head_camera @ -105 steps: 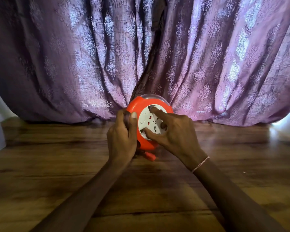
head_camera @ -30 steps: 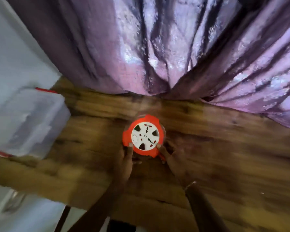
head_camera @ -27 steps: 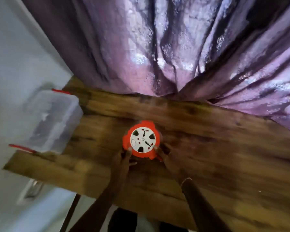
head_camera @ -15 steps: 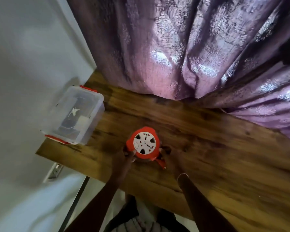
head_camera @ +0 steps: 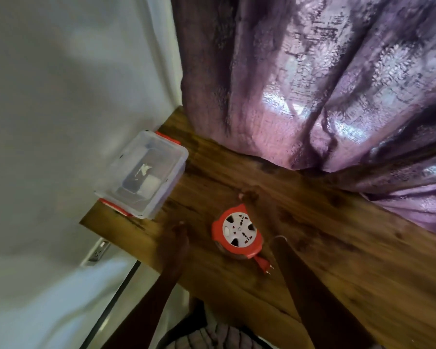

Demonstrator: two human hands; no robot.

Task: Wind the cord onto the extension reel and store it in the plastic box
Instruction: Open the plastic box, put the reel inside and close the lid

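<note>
The orange extension reel [head_camera: 236, 232] lies flat near the tabletop's [head_camera: 337, 248] front edge, between the blurred, empty left hand [head_camera: 178, 235] and right hand [head_camera: 256, 205], plastic box [head_camera: 142, 172] at the left corner.

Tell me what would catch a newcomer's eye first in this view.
The bright orange extension reel lying flat on the wooden table, white socket face up with its red plug poking out, sits between the left hand and right hand. Behind hangs a shiny purple curtain; a lidded clear plastic box sits at the table's left end.
</note>
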